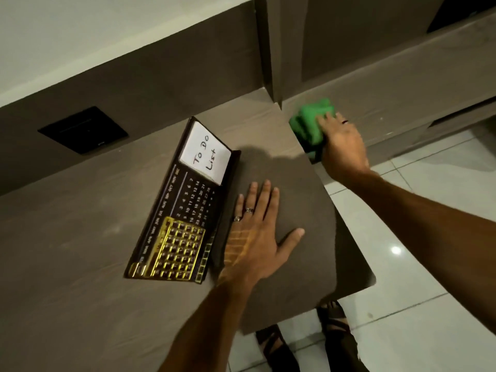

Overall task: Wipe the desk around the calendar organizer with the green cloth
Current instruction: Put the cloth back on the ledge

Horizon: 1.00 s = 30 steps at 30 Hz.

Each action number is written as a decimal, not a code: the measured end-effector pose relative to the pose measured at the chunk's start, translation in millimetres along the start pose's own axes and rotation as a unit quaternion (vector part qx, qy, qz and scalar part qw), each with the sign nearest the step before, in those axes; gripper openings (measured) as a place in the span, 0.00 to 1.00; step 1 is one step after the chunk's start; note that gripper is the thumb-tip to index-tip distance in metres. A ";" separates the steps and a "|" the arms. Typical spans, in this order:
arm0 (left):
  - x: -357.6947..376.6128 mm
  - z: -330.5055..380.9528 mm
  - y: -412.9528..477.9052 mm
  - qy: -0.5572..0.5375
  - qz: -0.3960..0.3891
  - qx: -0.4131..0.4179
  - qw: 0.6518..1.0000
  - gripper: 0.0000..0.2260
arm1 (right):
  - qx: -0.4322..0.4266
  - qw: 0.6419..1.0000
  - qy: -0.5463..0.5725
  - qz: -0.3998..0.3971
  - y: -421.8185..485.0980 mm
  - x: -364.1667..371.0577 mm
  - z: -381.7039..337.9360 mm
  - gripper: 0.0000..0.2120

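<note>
The dark calendar organizer (185, 210) lies on the brown desk (80, 237), with a white "To Do List" pad at its far end and a gold grid at its near end. My left hand (257, 232) rests flat on the desk just right of the organizer, fingers spread, touching its edge. My right hand (341, 146) reaches past the desk's right edge and lies on the crumpled green cloth (308, 122), which sits on a lower ledge beside the desk. Whether the fingers grip the cloth is unclear.
A black wall socket plate (83, 130) is set in the brown back panel. A vertical divider (268, 49) stands at the desk's far right corner. White tiled floor (429, 237) lies to the right; sandalled feet (332, 334) show below the desk edge.
</note>
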<state>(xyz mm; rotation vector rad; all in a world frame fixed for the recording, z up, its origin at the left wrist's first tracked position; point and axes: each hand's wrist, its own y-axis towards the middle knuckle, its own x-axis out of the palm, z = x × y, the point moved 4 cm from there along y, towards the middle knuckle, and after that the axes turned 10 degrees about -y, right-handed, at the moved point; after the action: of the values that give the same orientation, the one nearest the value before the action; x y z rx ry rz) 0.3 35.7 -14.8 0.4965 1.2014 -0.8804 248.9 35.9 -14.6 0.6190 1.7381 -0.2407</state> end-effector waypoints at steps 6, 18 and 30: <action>2.4 0.2 1.3 0.004 -0.002 -0.001 1.000 0.40 | -0.048 0.986 -0.077 -0.141 -22.3 29.6 1.8 0.38; -59.5 2.3 -29.2 0.076 0.089 -0.003 0.993 0.42 | -0.160 0.934 0.241 -0.209 -8.0 -16.4 -134.8 0.46; -120.4 -104.4 -106.5 0.112 0.126 -0.172 0.970 0.58 | -0.069 0.956 0.243 -0.148 -40.6 -9.2 -166.5 0.34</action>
<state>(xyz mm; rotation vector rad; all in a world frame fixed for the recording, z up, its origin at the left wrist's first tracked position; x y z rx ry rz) -158.6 89.4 77.7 0.4615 1.4274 -0.3925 89.2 78.4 31.5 0.3251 2.3061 -0.1799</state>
